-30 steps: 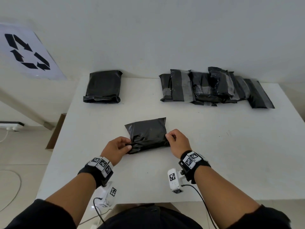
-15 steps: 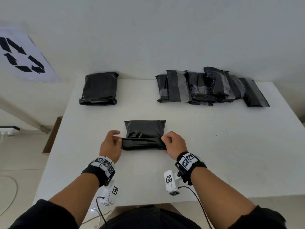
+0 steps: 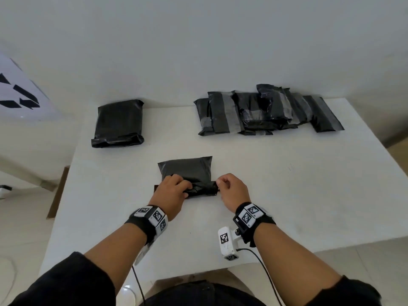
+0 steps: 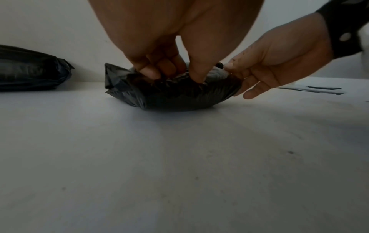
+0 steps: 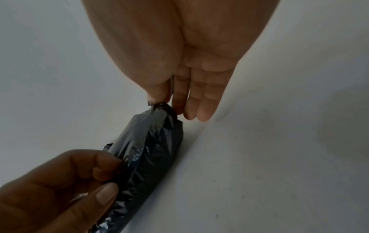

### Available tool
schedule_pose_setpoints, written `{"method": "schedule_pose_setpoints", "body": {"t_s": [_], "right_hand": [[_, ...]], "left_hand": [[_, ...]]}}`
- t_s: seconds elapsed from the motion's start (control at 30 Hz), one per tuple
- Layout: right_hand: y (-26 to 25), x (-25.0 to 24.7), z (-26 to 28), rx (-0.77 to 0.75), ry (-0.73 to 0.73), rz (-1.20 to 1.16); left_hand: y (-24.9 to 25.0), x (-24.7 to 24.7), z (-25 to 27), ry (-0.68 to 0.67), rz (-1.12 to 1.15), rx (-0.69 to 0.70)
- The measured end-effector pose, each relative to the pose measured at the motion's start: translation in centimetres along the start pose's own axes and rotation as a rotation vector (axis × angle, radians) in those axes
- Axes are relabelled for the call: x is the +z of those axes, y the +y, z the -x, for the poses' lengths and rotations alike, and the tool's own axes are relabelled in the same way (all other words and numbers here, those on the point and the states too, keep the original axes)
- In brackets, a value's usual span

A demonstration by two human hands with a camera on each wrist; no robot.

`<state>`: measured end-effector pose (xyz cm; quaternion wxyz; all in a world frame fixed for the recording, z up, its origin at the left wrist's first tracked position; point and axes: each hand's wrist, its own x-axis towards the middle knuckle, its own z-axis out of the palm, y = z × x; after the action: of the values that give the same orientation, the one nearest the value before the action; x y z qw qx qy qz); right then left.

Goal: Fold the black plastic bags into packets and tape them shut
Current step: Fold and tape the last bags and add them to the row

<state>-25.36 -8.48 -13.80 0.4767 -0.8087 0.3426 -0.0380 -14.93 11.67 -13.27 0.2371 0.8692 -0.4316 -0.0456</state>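
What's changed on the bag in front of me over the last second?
The left hand slid inward along the near fold of the black bag and now grips it near the middle. The right hand keeps its pinch on the fold's right end. The far packets haven't moved.

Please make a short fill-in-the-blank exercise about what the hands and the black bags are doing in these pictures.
1. Both hands hold the black bag by its ____ edge.
2. The right hand ____ a corner of the bag.
3. The taped packets lie at the table's far ____ side.

Missing words: near; pinches; right
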Motion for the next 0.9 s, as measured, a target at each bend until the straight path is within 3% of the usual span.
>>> {"method": "schedule_pose_setpoints", "body": {"t_s": [0.23, 0.53, 0.77, 0.9], "right_hand": [[2.6, -3.2, 1.2, 0.049, 0.190, 0.042], [9.8, -11.0, 2.2, 0.250, 0.474, 0.142], [15.6, -17.9, 3.2, 0.538, 0.607, 0.303], [17.7, -20.9, 3.3, 0.642, 0.668, 0.273]], "left_hand": [[1.0, 1.3, -2.9, -0.054, 0.022, -0.005], [5.1, 4.2, -7.1, -0.091, 0.006, 0.005], [9.3, 7.1, -10.4, -0.115, -0.005, 0.060], [11.2, 8.2, -12.0, -0.123, -0.006, 0.073]]}}
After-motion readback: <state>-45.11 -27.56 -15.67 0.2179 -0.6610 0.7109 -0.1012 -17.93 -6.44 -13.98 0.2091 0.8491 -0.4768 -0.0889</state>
